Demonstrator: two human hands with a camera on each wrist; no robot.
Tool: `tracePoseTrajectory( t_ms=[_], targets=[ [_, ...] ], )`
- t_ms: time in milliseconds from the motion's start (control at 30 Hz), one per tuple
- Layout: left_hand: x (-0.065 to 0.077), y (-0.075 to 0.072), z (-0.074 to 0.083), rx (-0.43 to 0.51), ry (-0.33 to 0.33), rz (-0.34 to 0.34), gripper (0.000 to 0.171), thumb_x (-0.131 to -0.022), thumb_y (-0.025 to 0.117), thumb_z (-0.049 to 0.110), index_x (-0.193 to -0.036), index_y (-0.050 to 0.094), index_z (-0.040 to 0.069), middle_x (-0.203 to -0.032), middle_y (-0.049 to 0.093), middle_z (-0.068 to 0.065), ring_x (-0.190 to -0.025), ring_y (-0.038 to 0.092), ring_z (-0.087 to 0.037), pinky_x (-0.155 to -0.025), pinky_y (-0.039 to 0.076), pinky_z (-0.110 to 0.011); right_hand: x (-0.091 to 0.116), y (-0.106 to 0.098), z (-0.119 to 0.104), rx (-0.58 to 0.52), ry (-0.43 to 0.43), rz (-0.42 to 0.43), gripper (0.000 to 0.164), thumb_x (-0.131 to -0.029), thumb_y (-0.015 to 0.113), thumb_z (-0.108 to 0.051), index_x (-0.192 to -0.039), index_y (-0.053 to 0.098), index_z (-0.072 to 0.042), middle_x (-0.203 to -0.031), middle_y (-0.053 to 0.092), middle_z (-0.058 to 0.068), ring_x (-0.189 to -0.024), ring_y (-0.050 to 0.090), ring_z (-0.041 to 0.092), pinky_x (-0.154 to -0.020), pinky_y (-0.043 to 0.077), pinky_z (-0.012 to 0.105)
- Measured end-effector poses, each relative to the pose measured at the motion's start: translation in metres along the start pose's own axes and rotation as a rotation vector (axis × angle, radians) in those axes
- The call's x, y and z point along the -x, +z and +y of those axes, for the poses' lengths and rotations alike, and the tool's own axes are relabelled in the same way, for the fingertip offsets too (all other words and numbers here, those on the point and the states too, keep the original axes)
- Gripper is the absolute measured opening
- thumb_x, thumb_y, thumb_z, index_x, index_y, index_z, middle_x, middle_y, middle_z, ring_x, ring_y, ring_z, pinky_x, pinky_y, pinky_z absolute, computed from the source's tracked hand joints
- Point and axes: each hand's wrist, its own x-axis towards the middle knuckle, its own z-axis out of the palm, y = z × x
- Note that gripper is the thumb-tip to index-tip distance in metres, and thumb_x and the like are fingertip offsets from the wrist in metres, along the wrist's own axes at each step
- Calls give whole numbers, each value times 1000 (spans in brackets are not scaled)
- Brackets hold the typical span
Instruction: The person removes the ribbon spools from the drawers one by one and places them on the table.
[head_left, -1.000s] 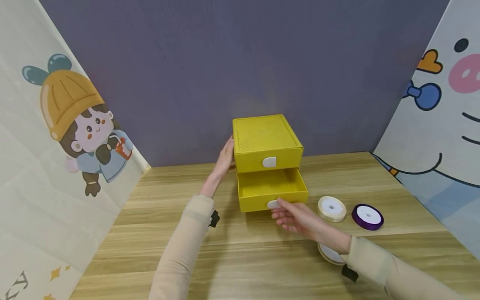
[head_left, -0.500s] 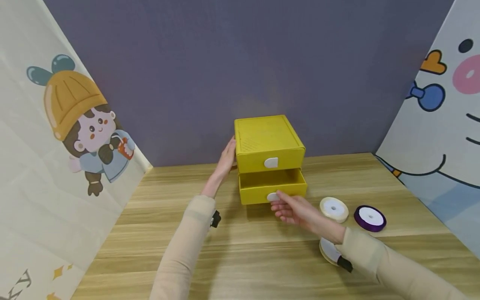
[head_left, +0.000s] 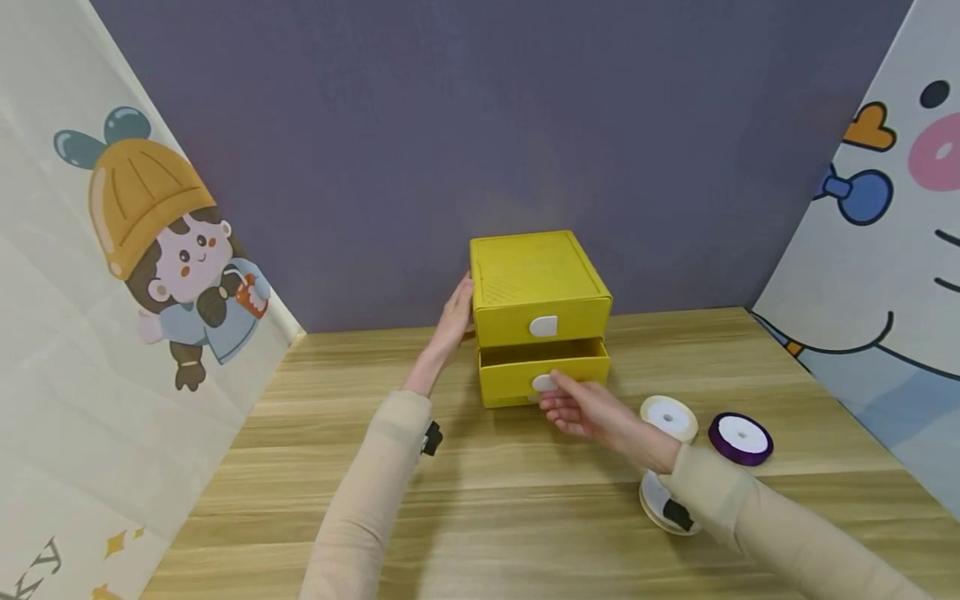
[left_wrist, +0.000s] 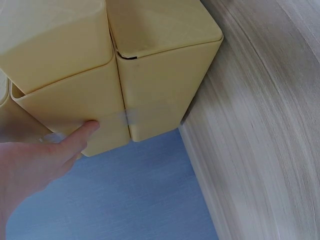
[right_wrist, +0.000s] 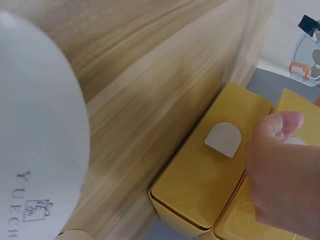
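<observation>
Yellow cabinet (head_left: 534,265): three stacked drawers, set at the back edge of the desk (head_left: 525,500), close to the grey-blue wall (head_left: 375,167).
Middle drawer (head_left: 506,383): partly out, with a dark gap along its top; its front has moved in since a second ago, when much of its floor showed. I judge the closing well along, though the front is not yet flush; contents cannot be made out.
Right hand (head_left: 588,410): thumb on the white tab (head_left: 543,382) of that drawer with fingers curled below, apparently pinching it.
Left hand (head_left: 453,317): fingers extended against the cabinet's left side, unmoved on it, probably bracing it.
Top drawer (head_left: 510,325) and bottom drawer (right_wrist: 200,175): both look closed.
Ribbon spools: toward the desk's right edge, a cream spool (head_left: 668,415) with a purple spool (head_left: 742,435) just beside it; nearer the front edge, a third spool (head_left: 654,493) is partly hidden by the right sleeve (head_left: 750,500).
Writing: the right wrist view shows "YUECH" and a gift-box drawing on a white disc (right_wrist: 40,125), the rest cut off; the left wall panel (head_left: 45,417) carries letters ending in "y".
</observation>
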Motion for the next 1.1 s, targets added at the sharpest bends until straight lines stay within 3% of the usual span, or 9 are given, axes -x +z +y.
tracePoseTrajectory(
  t_ms=[333, 467, 800, 1100],
  targets=[
    [0, -1, -1, 0, 2, -5, 62, -106, 23, 54, -161, 12, 27, -169, 12, 3, -154, 19, -28, -119, 32, -58, -11, 0, -5, -14, 8, 21, 48, -101, 51, -47, -114, 61, -1, -88, 71, -5, -72, 64, 2, -68, 56, 15],
    [1, -1, -1, 12, -8, -13, 61, -105, 23, 56, -160, 12, 32, -169, 12, 3, -151, 28, -31, -116, 37, -59, -15, -1, -7, -26, 7, 32, 52, -101, 52, -47, -117, 59, 2, -86, 72, -5, -71, 65, 2, -67, 56, 15],
    [2, -1, -1, 26, -4, -13, 61, -106, 23, 54, -161, 11, 30, -168, 15, -1, -144, 39, -34, -115, 38, -59, -23, 0, -10, -38, 11, 56, 47, -102, 50, -45, -116, 59, -1, -85, 70, -5, -72, 65, 2, -67, 56, 15],
    [2, -1, -1, 26, -4, -9, 61, -106, 24, 55, -161, 12, 30, -168, 16, -1, -143, 41, -35, -115, 38, -60, -29, -1, -10, -46, 4, 47, 46, -103, 49, -44, -112, 59, -1, -81, 70, -7, -69, 64, 2, -64, 55, 14]
  ],
)
